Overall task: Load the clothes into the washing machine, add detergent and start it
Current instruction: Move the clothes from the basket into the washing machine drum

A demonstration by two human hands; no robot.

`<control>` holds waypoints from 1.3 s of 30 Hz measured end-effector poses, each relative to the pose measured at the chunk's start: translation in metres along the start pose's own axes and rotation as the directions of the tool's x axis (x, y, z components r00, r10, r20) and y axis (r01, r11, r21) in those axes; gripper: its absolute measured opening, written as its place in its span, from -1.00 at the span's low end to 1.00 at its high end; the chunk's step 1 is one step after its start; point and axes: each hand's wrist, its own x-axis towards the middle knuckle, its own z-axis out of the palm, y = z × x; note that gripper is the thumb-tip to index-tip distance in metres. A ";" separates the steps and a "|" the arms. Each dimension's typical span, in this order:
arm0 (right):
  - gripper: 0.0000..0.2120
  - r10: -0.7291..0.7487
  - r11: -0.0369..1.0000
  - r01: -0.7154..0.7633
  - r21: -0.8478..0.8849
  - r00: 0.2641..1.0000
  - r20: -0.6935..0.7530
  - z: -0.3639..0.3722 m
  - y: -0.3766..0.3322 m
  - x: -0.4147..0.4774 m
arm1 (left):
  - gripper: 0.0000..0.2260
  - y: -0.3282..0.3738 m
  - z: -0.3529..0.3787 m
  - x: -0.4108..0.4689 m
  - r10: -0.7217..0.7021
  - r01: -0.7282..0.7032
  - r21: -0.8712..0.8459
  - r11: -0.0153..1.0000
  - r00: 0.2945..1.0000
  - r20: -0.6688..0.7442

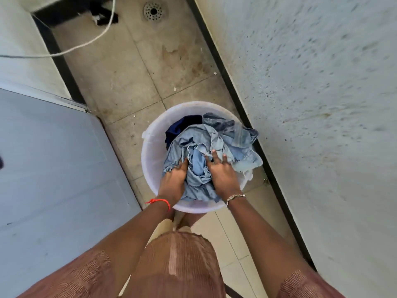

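Head view: clothes (199,168) are heaped in a white bucket (150,160) on the floor (133,82); the right grip (223,175) is pressed flat on them; the left grip (174,179) is buried in folds, its clench cannot be told

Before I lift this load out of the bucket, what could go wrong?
1. The pale denim clothes hang over the bucket rim on the wall side; lifting could tip the bucket or trail cloth onto the stained floor.
2. The right hand rests on top with straight fingers and the left hand has its fingertips buried in folds, so you may lift only part, leaving the navy garment behind.
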 end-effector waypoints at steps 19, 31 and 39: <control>-0.43 0.102 0.988 -0.137 -0.074 0.930 -0.354 -0.167 -0.139 -0.227 | -0.53 0.051 -0.227 -0.186 0.382 -0.326 0.268 0.907 0.905 -0.190; -0.45 -0.088 0.994 0.007 -0.106 0.613 -0.785 -0.231 -0.268 -0.381 | -0.60 0.052 -0.359 -0.396 0.470 -0.236 0.445 0.864 0.695 -0.544; -0.60 -0.324 0.944 0.177 -0.279 0.335 -0.885 -0.262 -0.389 -0.492 | -0.57 0.017 -0.422 -0.585 0.433 -0.093 0.447 0.890 0.485 -0.760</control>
